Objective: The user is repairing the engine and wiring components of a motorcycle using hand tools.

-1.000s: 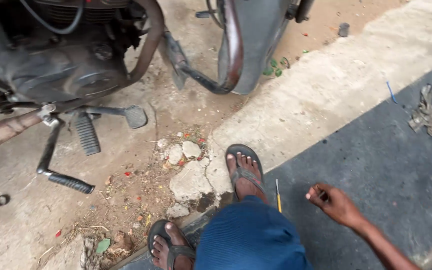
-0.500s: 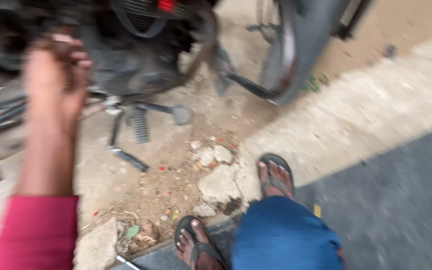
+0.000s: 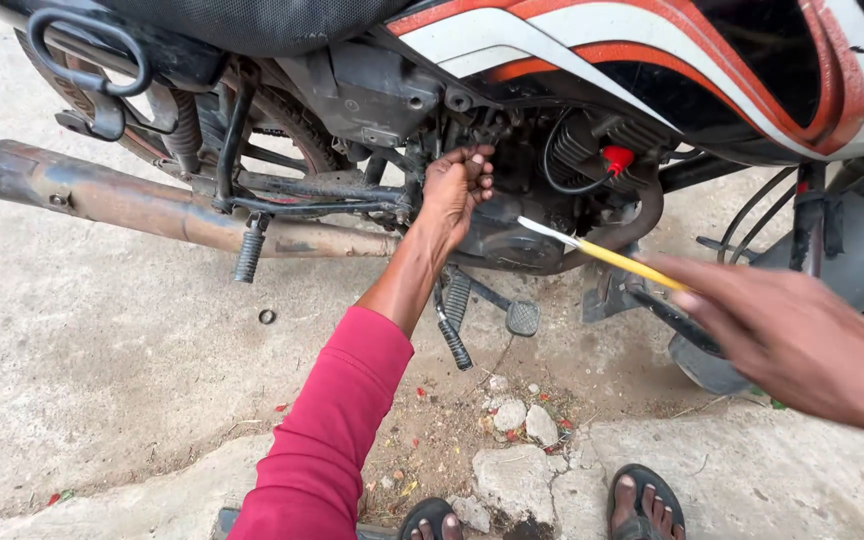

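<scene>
At the bottom edge, sandalled feet stand by broken concrete. The right hand grips a yellow screwdriver, its tip aimed at the engine but not yet touching. Farther in, the left hand, fingers curled, touches engine parts. No packages, labels or signs show.

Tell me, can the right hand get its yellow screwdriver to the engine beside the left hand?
Probably yes. The right hand holds the yellow screwdriver with its tip already near the engine casing, and nothing shows between them. The left hand grips higher up, just clear of that path.
</scene>
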